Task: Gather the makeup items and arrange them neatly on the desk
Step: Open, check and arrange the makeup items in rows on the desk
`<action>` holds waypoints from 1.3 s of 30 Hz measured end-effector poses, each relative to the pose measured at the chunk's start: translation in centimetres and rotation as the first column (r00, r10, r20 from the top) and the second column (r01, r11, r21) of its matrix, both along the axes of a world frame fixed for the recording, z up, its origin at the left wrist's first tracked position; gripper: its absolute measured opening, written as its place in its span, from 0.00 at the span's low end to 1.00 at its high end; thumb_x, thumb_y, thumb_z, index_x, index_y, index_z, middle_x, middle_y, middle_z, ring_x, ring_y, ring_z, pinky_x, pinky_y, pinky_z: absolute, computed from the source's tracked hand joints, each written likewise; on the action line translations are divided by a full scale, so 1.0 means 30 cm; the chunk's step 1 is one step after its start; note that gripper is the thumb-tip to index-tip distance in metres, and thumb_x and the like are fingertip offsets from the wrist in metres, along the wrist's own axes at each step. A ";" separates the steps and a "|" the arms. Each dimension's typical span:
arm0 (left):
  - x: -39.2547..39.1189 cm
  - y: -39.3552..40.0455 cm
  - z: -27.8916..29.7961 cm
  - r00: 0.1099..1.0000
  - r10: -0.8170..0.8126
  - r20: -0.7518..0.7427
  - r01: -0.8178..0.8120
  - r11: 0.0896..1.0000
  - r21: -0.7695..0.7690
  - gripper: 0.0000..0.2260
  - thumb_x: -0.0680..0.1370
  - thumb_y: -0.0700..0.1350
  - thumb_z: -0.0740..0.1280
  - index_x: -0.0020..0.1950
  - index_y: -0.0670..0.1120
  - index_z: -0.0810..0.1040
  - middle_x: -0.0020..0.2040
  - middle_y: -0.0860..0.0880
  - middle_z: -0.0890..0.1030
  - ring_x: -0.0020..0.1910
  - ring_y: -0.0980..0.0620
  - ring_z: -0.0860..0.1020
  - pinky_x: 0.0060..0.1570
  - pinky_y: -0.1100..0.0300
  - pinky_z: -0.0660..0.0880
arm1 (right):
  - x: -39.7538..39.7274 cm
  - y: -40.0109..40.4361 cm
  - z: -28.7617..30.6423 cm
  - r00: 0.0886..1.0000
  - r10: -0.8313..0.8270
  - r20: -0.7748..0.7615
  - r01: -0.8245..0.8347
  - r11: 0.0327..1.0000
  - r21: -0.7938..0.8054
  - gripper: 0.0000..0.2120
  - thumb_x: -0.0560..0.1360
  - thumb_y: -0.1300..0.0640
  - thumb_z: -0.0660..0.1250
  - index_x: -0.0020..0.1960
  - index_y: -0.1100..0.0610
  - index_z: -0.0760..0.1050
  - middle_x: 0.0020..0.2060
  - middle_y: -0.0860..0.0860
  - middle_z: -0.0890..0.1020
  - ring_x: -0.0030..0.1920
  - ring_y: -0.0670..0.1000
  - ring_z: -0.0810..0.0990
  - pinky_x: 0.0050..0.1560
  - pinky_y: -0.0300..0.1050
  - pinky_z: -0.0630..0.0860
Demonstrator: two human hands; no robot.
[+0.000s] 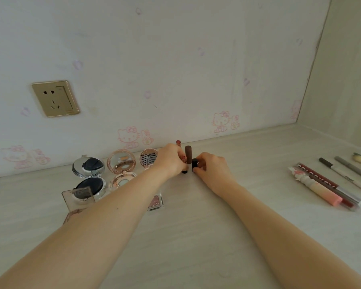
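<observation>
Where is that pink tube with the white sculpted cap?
In the head view, the pink tube lies on the desk at the right, beside the Colorkey box.

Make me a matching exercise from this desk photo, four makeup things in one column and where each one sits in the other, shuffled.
Things:
1. black lipstick tube
2. brown lipstick tube
3. black cushion compact
4. pink lip gloss tube

Places:
A. lying flat at the desk's right side
B. open, at the far left near the wall
C. gripped upright by the right hand
D. standing between the two hands, behind them

Pairs: 1-C, 2-D, 3-B, 4-A
</observation>
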State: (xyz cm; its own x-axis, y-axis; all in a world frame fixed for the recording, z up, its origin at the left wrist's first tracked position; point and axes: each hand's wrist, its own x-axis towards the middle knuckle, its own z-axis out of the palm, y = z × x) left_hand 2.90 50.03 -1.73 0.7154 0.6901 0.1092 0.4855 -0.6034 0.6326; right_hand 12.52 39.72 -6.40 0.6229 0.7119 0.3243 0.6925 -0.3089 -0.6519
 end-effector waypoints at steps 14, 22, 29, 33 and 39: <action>-0.077 -0.012 0.063 0.999 -0.009 0.042 0.004 0.994 0.113 0.05 0.73 0.40 0.72 0.45 0.44 0.78 0.45 0.47 0.81 0.46 0.50 0.79 0.40 0.63 0.71 | -0.029 -0.087 0.016 0.999 0.002 0.035 -0.001 0.999 -0.037 0.19 0.76 0.59 0.64 0.66 0.57 0.69 0.57 0.52 0.80 0.57 0.52 0.77 0.57 0.44 0.74; -0.086 -0.104 0.089 0.992 -0.120 0.041 0.099 0.933 0.346 0.06 0.76 0.40 0.65 0.52 0.43 0.76 0.44 0.46 0.82 0.45 0.47 0.79 0.46 0.51 0.77 | -0.001 -0.357 0.087 0.963 0.024 0.267 0.046 0.967 -0.251 0.20 0.78 0.57 0.61 0.70 0.55 0.66 0.65 0.53 0.73 0.64 0.55 0.72 0.62 0.49 0.71; 0.010 -0.301 0.034 0.966 -0.254 0.055 0.220 0.911 0.349 0.08 0.76 0.43 0.64 0.54 0.44 0.77 0.47 0.48 0.82 0.48 0.47 0.79 0.50 0.53 0.76 | 0.068 -0.656 0.154 0.931 -0.054 0.362 0.181 0.928 -0.326 0.17 0.80 0.54 0.58 0.68 0.53 0.68 0.62 0.50 0.76 0.61 0.51 0.74 0.60 0.48 0.73; 0.091 -0.412 -0.008 0.936 -0.353 0.020 0.327 0.887 0.325 0.09 0.77 0.43 0.63 0.56 0.44 0.76 0.49 0.47 0.81 0.48 0.48 0.79 0.49 0.51 0.77 | 0.094 -0.779 0.163 0.923 -0.079 0.376 0.213 0.920 -0.330 0.15 0.80 0.55 0.57 0.66 0.54 0.70 0.59 0.51 0.76 0.57 0.52 0.75 0.55 0.47 0.74; 0.208 -0.522 -0.045 0.907 -0.420 -0.022 0.403 0.853 0.333 0.09 0.76 0.43 0.61 0.55 0.46 0.76 0.51 0.47 0.80 0.52 0.45 0.77 0.51 0.52 0.75 | 0.135 -0.877 0.157 0.917 -0.119 0.382 0.256 0.908 -0.332 0.14 0.81 0.46 0.55 0.58 0.52 0.74 0.47 0.47 0.76 0.48 0.49 0.75 0.46 0.41 0.71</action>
State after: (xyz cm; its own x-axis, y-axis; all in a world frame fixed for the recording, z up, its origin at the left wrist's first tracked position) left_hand 9.13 34.36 -3.09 0.9138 0.2541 0.3170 0.1210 -0.9151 0.3845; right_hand 16.57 13.42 -1.70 0.6533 0.7028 0.2816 0.7561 -0.6246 -0.1954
